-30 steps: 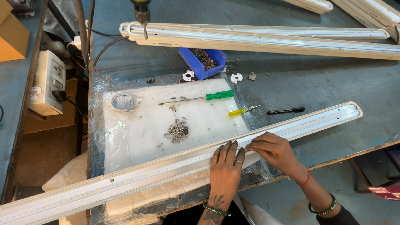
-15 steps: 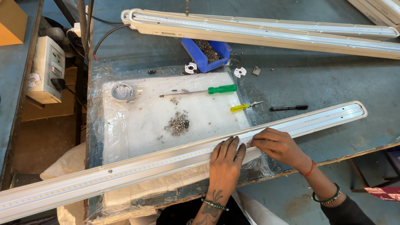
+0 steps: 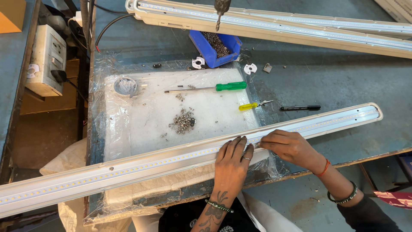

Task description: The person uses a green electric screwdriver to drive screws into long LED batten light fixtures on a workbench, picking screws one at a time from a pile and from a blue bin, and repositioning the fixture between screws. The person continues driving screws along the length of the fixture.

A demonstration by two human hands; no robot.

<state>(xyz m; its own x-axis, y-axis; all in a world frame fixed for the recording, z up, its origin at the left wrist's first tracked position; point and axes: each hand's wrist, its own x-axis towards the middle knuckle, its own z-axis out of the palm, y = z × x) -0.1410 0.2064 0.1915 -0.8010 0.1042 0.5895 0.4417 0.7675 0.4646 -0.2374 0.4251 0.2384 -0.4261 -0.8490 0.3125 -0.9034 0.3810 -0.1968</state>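
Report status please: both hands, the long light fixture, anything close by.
Left hand flat on long light fixture. Right hand pinching its rim. Screw pile, green screwdriver just behind.

LED batten (image 3: 171, 161): left end runs off the frame edge
Hanging screwdriver (image 3: 221, 10): body cut off at the top
Screw pile (image 3: 183, 121): too small to count

Even, fairly bright light falls from above, with no hard shadows; only a soft dark rim lies under the left hand (image 3: 231, 161) and right hand (image 3: 292, 146). The clear plastic sheet (image 3: 103, 86) on the tabletop (image 3: 326, 81) shows pale glare along its wrinkles. The long light fitting (image 3: 150, 165) reads nearly washed out. Focus is sharp around it; its straight line bows slightly toward the frame edges.
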